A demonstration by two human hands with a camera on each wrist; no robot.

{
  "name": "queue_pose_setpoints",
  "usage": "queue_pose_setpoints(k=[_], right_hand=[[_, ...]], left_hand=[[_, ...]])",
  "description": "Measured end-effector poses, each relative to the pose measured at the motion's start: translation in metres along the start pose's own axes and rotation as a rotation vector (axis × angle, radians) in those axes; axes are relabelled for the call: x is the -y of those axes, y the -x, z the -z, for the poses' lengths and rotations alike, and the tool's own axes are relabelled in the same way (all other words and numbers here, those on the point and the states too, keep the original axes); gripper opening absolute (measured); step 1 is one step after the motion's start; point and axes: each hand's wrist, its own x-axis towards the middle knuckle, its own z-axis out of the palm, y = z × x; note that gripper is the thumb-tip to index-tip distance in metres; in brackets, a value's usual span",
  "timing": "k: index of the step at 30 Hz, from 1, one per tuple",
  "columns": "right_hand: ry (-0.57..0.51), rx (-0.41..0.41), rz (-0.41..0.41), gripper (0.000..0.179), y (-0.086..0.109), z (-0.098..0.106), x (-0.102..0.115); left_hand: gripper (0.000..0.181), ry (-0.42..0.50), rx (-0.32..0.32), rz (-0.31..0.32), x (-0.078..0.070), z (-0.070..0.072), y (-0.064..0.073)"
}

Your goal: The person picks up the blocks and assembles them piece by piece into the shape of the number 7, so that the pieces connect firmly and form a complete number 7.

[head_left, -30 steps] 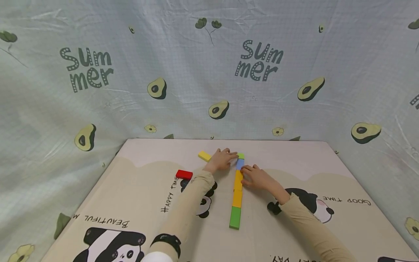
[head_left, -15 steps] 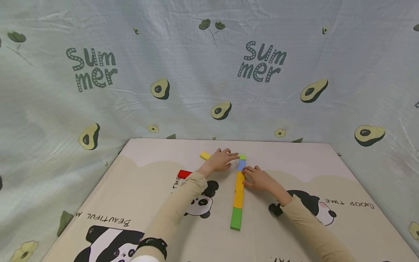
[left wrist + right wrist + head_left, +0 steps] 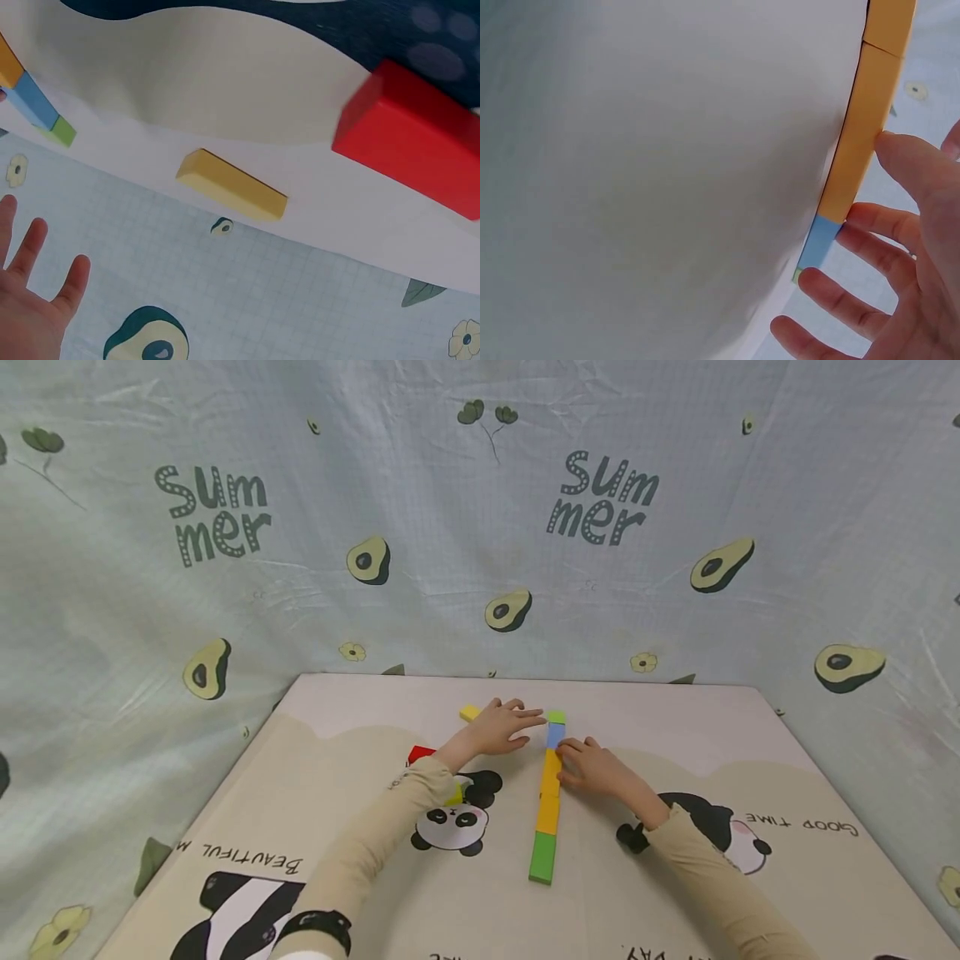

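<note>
Several blocks stand end to end in a line: a green block (image 3: 542, 858) nearest, two orange blocks (image 3: 551, 772), a blue block (image 3: 556, 735), and a light green block (image 3: 556, 717) farthest. My left hand (image 3: 498, 727), fingers spread, hovers left of the far end and holds nothing. At the right side of the line is my right hand (image 3: 596, 768). In the right wrist view its thumb touches an orange block and its fingertips lie along the blue block (image 3: 820, 241). Left of my left hand lie a yellow block (image 3: 232, 184) and a red block (image 3: 420, 139), partly covered in the head view.
A yellow-green piece (image 3: 454, 794) peeks out beside my left sleeve (image 3: 375, 852), mostly hidden. The table (image 3: 652, 714) has a cover printed with pandas and lettering. Behind it hangs a curtain (image 3: 420, 485) with avocado prints.
My left hand has drawn slightly left, away from the line's far end, and its forearm has swung left, uncovering the yellow-green piece. My right hand stays at the line.
</note>
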Motion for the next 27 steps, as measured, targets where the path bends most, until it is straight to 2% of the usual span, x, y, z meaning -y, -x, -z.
queue_pose_setpoints(k=[5, 13, 22, 27], right_hand=[[0.004, -0.001, 0.011, 0.042, 0.000, 0.000, 0.001], [0.006, -0.012, 0.029, 0.042, 0.001, -0.001, 0.001], [0.007, -0.027, 0.033, 0.041, 0.005, 0.001, -0.001], [-0.005, -0.017, 0.039, 0.042, 0.004, 0.001, 0.002]], left_hand=[[0.044, -0.007, 0.027, -0.029, 0.006, 0.005, 0.011], [0.040, -0.065, -0.002, -0.027, 0.019, 0.010, 0.035], [0.036, 0.001, -0.005, -0.015, 0.029, 0.004, 0.065], [0.036, 0.009, -0.027, 0.007, 0.033, 0.000, 0.088]])
